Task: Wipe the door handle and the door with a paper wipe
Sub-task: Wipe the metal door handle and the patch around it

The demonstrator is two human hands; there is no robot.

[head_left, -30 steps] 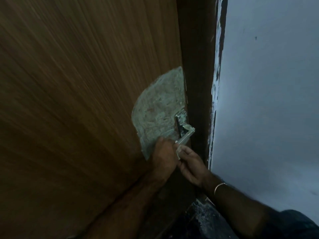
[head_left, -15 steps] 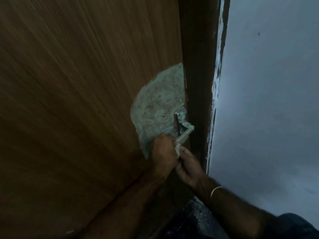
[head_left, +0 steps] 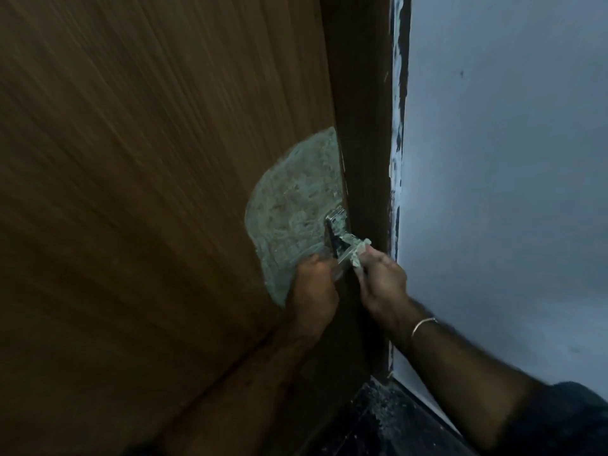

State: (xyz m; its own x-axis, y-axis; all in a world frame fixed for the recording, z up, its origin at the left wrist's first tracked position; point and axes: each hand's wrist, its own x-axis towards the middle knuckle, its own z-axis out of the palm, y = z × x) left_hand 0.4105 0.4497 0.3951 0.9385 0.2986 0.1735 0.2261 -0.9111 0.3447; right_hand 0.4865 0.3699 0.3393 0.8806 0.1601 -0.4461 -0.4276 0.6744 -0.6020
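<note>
Fingers (head_left: 371,258) pinch paper wipe (head_left: 358,255) against door handle (head_left: 343,245), beside door (head_left: 148,192) edge.

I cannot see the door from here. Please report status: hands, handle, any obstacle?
Left hand grips the handle end. Right hand pinches the paper wipe against the handle. Nothing blocking seen.

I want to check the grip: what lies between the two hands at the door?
In the head view, the shiny metal door handle lies between the left hand and right hand, with the crumpled white paper wipe held against it by the right hand.
</note>
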